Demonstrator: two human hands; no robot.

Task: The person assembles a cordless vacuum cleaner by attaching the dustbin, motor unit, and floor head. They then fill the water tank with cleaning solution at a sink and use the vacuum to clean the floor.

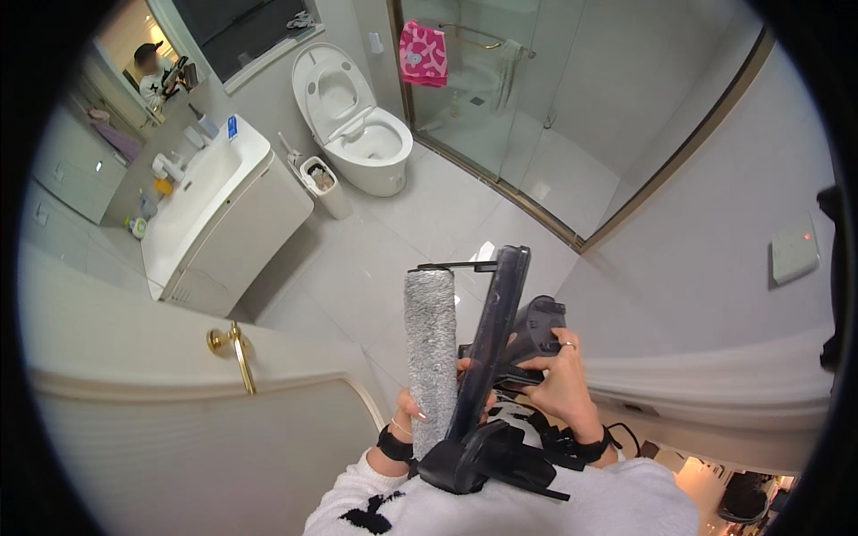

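left hand (408, 409) partly hidden behind the silvery roller (431, 339); bin contents (319, 176) too small to tell

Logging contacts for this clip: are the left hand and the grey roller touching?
Touching: the head view shows the left hand laying its thumb against the roller.

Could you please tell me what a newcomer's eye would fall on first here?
Probably the fluffy grey roller in the left hand, at the lower middle, with a long dark part beside it. Next, the bright pink towel at the glass shower, then perhaps the open white toilet to its left.
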